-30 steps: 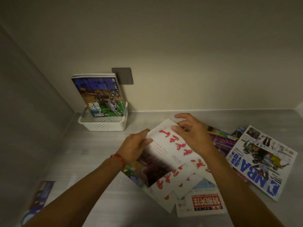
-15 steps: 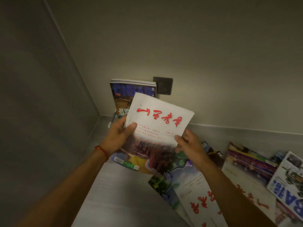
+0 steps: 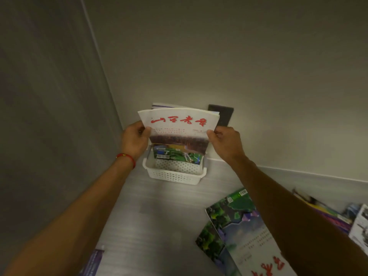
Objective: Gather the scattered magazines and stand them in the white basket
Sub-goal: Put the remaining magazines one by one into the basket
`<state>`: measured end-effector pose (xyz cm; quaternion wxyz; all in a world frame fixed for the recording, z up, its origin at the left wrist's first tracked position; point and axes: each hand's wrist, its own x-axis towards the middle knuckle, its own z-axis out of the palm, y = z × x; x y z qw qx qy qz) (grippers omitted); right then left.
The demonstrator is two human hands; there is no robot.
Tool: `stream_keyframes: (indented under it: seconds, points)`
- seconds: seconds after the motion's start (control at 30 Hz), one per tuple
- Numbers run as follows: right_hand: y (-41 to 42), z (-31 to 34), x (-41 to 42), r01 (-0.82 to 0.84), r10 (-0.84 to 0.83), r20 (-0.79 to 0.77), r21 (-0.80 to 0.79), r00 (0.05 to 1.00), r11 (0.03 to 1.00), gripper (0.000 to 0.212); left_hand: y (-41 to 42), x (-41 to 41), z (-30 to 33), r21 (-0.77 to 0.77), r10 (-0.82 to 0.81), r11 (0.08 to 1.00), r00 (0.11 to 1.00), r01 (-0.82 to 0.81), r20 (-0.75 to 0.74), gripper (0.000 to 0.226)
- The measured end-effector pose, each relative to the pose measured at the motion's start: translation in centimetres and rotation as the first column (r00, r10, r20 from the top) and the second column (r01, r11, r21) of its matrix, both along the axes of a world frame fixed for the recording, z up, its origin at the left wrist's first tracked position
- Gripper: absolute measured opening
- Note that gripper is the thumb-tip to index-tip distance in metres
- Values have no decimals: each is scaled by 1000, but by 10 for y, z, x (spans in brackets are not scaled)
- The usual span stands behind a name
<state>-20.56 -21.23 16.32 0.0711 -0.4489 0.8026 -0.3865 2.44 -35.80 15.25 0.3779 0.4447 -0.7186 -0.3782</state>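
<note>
Both hands hold one magazine upright over the white basket.
Left hand and right hand pinch the side edges of the red-lettered magazine, its lower edge just above the white basket in the counter corner. One magazine stack already stands inside. Two overlapping magazines lie near right; farther right, count unclear.

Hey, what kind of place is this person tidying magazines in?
Probably an indoor corner of a home or office: a grey counter meets plain walls, with a wall socket behind the white basket. I can't tell which room.
</note>
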Motion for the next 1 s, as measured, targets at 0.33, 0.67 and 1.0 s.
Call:
stream_keyframes:
  seconds: [0.33,0.67,1.0]
  points:
    - [-23,-35,-4,76,-123,191,234,974,969,27,-27,-14,-51,196,26,979,994,-47,108,24]
    - [-17,-38,5,27,-86,618,104,782,994,16,-30,-31,-53,353,43,934,999,-50,29,59]
    - [116,-100,-10,43,-139,616,167,775,985,27,12,-35,-65,423,106,903,993,-73,-54,62]
